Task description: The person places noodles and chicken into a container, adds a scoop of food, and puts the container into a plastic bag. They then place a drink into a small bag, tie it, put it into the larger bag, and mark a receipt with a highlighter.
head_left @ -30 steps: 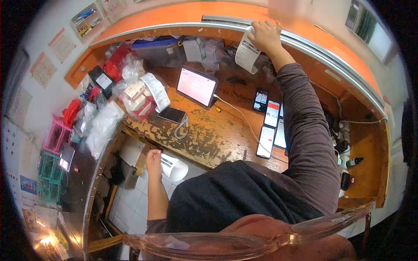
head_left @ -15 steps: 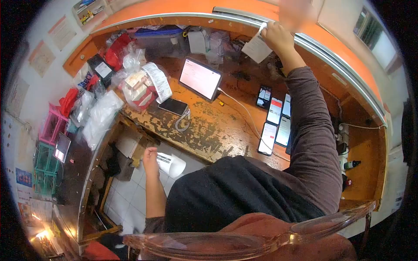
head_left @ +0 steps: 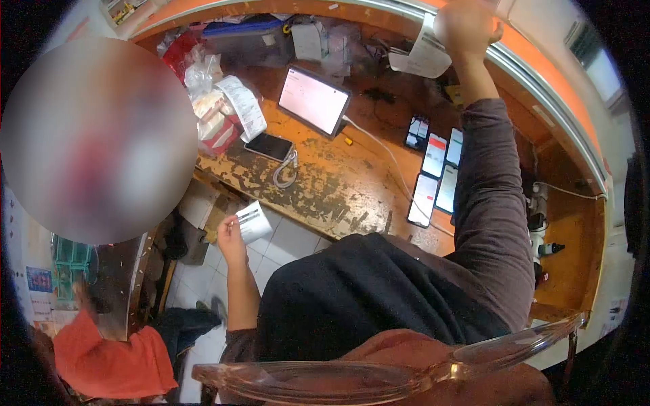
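Low on the left, over the tiled floor, my left hand point(head_left: 231, 238) is closed on a white printed paper slip point(head_left: 254, 223). My right hand point(head_left: 466, 30) reaches up to the raised ledge at the back of the desk and has a long printed receipt point(head_left: 425, 57) hanging from it. Its fingers are partly hidden and blurred. Below my right forearm lie several lit phones point(head_left: 433, 154). A tablet point(head_left: 313, 98) with a bright screen leans upright at mid-desk, a white cable running from it.
The worn wooden desk point(head_left: 325, 186) carries a black phone point(head_left: 269, 146) with a coiled cable. Behind it are a curled receipt point(head_left: 242, 108) and plastic bags point(head_left: 202, 71). A person in a red top point(head_left: 115, 355) is at the lower left. The metal-edged ledge point(head_left: 521, 64) curves along the back.
My right hand has moved up and right with the receipt, which now hangs at the ledge. My left hand has tilted its slip upward. A person in red has come in at left.
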Motion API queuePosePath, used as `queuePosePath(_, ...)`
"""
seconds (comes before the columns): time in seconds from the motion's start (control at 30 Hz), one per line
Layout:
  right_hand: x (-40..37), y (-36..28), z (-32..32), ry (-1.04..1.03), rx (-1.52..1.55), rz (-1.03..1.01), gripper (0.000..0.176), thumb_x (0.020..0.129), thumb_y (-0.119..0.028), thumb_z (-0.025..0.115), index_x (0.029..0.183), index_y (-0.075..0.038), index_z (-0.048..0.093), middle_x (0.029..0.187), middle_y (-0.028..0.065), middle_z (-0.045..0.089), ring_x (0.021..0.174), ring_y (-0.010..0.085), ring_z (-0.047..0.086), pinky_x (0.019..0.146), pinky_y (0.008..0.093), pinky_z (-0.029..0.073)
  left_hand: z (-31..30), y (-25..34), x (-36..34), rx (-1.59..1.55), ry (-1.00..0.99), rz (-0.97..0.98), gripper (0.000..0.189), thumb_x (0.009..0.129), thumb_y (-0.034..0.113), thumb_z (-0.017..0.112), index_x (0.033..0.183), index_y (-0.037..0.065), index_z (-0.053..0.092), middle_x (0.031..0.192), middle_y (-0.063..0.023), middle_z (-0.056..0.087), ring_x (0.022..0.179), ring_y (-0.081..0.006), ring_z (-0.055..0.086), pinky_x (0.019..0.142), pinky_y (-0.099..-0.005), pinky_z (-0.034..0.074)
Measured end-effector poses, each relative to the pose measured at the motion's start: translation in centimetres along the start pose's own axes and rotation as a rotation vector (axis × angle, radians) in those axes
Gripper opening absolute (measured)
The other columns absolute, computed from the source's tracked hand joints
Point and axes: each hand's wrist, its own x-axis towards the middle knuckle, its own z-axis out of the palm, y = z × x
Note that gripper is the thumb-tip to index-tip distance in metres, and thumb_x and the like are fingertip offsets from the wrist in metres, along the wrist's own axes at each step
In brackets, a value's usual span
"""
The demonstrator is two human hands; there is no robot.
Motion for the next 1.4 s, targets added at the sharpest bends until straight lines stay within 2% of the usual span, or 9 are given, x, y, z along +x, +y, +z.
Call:
queuePosePath(0.2, -5.7, -15.1, -8.4, -0.399, 1.118, 0.316, 0.017, 0.081, -0.017, 0.056, 0.074, -0.002, 0.053, 0.074, 0.0058, 0.054, 0.060, 0.0148, 0.050, 0.057, 0.0231, 0.042, -2.5, 3.3, -0.8, 0.037, -0.120, 0.104, 0.026, 0.076, -0.005, 0.057, 0.100, 0.000, 0.050, 0.097, -0.0062, 0.051, 0.090, -0.0123, 0.050, 0.077, -0.0239, 0.042)
queuePosePath(0.23, -8.6, -20.7, -9.7, -0.393, 1.288, 0.292, 0.015, 0.081, -0.016, 0.055, 0.086, -0.002, 0.052, 0.077, 0.0060, 0.055, 0.064, 0.0136, 0.051, 0.061, 0.0258, 0.043, -2.6, 4.8, -1.5, -0.011, -0.129, 0.116, 0.028, 0.077, -0.007, 0.055, 0.103, 0.000, 0.048, 0.097, -0.0071, 0.051, 0.093, -0.0132, 0.050, 0.080, -0.0254, 0.042)
queuePosePath(0.27, -10.0, -25.0, -13.3, -1.051, 1.599, 0.375, 0.027, 0.079, -0.016, 0.057, 0.101, -0.002, 0.049, 0.086, 0.0075, 0.057, 0.076, 0.0154, 0.054, 0.067, 0.0271, 0.044, -3.3, 5.6, -1.9, -0.027, -0.138, 0.111, 0.030, 0.078, -0.008, 0.053, 0.106, 0.000, 0.046, 0.099, -0.0086, 0.052, 0.095, -0.0141, 0.050, 0.082, -0.0260, 0.042)
queuePosePath(0.33, -16.7, -33.1, -15.5, -0.910, 1.848, -0.341, 0.045, 0.078, -0.027, 0.060, 0.113, 0.000, 0.049, 0.106, 0.0145, 0.056, 0.096, 0.0242, 0.054, 0.083, 0.0355, 0.041, -4.7, 6.9, -2.0, -0.114, -0.163, 0.192, 0.030, 0.080, -0.007, 0.051, 0.108, 0.001, 0.046, 0.101, -0.0094, 0.052, 0.092, -0.0138, 0.051, 0.080, -0.0253, 0.042)
queuePosePath(0.4, -19.7, -39.1, -19.4, -1.392, 2.106, -0.482, 0.050, 0.078, -0.032, 0.059, 0.115, 0.000, 0.048, 0.109, 0.0149, 0.056, 0.097, 0.0249, 0.054, 0.087, 0.0339, 0.039, -7.5, 8.1, -1.8, -0.173, -0.109, 0.172, 0.029, 0.081, -0.005, 0.050, 0.109, 0.002, 0.047, 0.101, -0.0096, 0.053, 0.090, -0.0133, 0.052, 0.078, -0.0248, 0.043)
queuePosePath(0.57, -19.1, -47.3, -25.2, -1.935, 1.912, -0.401, 0.040, 0.078, -0.029, 0.060, 0.105, 0.001, 0.055, 0.098, 0.0149, 0.060, 0.091, 0.0213, 0.055, 0.081, 0.0305, 0.041, -18.3, 9.3, 0.8, -0.168, 0.201, 0.338, 0.027, 0.082, -0.005, 0.048, 0.108, 0.002, 0.048, 0.099, -0.0089, 0.053, 0.087, -0.0113, 0.052, 0.075, -0.0233, 0.042)
queuePosePath(0.77, -17.8, -55.7, -29.3, -1.923, 1.840, -0.252, 0.028, 0.081, -0.023, 0.058, 0.095, 0.001, 0.059, 0.087, 0.0090, 0.061, 0.082, 0.0140, 0.055, 0.073, 0.0273, 0.042, -31.8, 15.4, -1.3, 0.004, 0.375, 0.443, 0.052, 0.078, -0.004, 0.053, 0.124, 0.003, 0.031, 0.083, -0.0061, 0.052, 0.082, -0.0119, 0.052, 0.075, -0.0231, 0.041)
queuePosePath(0.87, -18.9, -57.8, -29.9, -2.025, 2.175, 0.274, 0.026, 0.082, -0.021, 0.057, 0.097, 0.000, 0.057, 0.086, 0.0072, 0.061, 0.078, 0.0113, 0.054, 0.070, 0.0251, 0.042, -35.9, 15.2, -3.3, 0.326, 0.329, 0.435, 0.056, 0.075, -0.003, 0.057, 0.124, 0.002, 0.031, 0.077, -0.0050, 0.051, 0.076, -0.0113, 0.052, 0.068, -0.0228, 0.042)
queuePosePath(1.4, -14.7, -84.0, -21.0, -1.494, 1.757, -0.744, 0.045, 0.082, -0.015, 0.050, 0.126, -0.017, 0.037, 0.083, 0.0163, 0.061, 0.069, 0.0249, 0.060, 0.064, 0.0333, 0.047, -54.3, -2.4, 17.7, 0.666, 0.699, 0.064, 0.048, 0.075, 0.011, 0.060, 0.119, 0.010, 0.040, 0.091, -0.0155, 0.057, 0.080, -0.0261, 0.057, 0.072, -0.0331, 0.043)
